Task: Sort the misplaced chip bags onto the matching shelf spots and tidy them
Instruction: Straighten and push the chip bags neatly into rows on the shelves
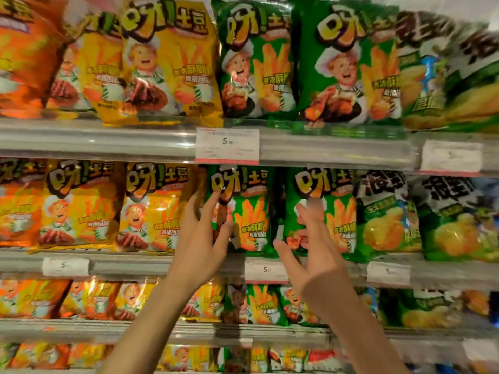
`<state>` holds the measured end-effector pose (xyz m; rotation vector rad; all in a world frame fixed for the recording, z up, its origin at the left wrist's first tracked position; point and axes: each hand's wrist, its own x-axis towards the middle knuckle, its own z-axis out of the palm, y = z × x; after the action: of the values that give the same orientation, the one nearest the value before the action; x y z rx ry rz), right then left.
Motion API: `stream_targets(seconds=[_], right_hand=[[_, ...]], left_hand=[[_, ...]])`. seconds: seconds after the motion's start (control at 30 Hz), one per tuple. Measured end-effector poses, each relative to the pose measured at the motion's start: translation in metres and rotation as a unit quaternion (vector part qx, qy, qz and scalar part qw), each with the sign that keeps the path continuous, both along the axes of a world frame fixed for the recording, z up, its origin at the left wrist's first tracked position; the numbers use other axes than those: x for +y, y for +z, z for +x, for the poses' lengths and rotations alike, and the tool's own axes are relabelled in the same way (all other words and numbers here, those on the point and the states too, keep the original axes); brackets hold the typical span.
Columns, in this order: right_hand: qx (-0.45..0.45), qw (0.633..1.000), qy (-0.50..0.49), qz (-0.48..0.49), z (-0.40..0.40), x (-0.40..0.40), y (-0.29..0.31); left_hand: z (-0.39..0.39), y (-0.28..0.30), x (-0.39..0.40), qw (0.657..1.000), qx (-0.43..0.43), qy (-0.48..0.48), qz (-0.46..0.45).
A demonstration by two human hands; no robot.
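Centrally, left hand (201,238) with straight fingers touches a green "呀!土豆" bag (243,209); right hand (310,255), at 3 o'clock, is spread, grasping nothing, above a "5" price tag (266,270).

Light: you get bright, even store lighting, faint shadows.
Glare: sheen on glossy yellow foil chip bags (167,63) and clear plastic shelf rail (108,141).
Blur: your right hand (313,255) smeared; edges soft, warped.

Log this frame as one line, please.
left hand: open, touching green chip bag | right hand: open, blurred, before second green bag | second shelf
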<state>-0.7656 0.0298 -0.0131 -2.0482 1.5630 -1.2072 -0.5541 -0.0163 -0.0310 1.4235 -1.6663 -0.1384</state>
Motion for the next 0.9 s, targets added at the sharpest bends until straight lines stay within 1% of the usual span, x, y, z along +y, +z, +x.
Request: stream_targets(seconds=[0.07, 0.13, 0.2, 0.27, 0.37, 0.43, 0.6, 0.9], right_hand=[[0.072, 0.997, 0.011, 0.021, 0.013, -0.016, 0.011], [0.122, 0.992, 0.031, 0.034, 0.024, -0.033, 0.020], [0.153, 0.987, 0.041, 0.040, 0.032, -0.049, 0.025], [0.176, 0.981, 0.047, 0.071, 0.036, -0.063, 0.031], [0.206, 0.969, 0.059, 0.123, 0.037, -0.077, 0.040], [0.217, 0.965, 0.063, 0.136, 0.037, -0.083, 0.043], [0.222, 0.963, 0.065, 0.139, 0.037, -0.083, 0.041], [0.214, 0.970, 0.070, 0.088, 0.040, -0.082, 0.031]], left_hand=[[0.000, 0.002, -0.011, 1.000, -0.002, 0.001, 0.008], [0.001, 0.004, -0.019, 1.000, 0.003, -0.011, 0.017], [0.000, 0.006, -0.026, 0.999, 0.005, -0.020, 0.028], [0.000, 0.008, -0.031, 0.999, 0.007, -0.023, 0.033], [0.000, 0.011, -0.038, 1.000, 0.017, -0.024, 0.007], [-0.002, 0.015, -0.041, 1.000, 0.009, -0.016, -0.013], [-0.007, 0.011, -0.046, 1.000, -0.017, -0.008, -0.024], [-0.004, 0.004, -0.049, 0.998, -0.052, 0.010, -0.034]])
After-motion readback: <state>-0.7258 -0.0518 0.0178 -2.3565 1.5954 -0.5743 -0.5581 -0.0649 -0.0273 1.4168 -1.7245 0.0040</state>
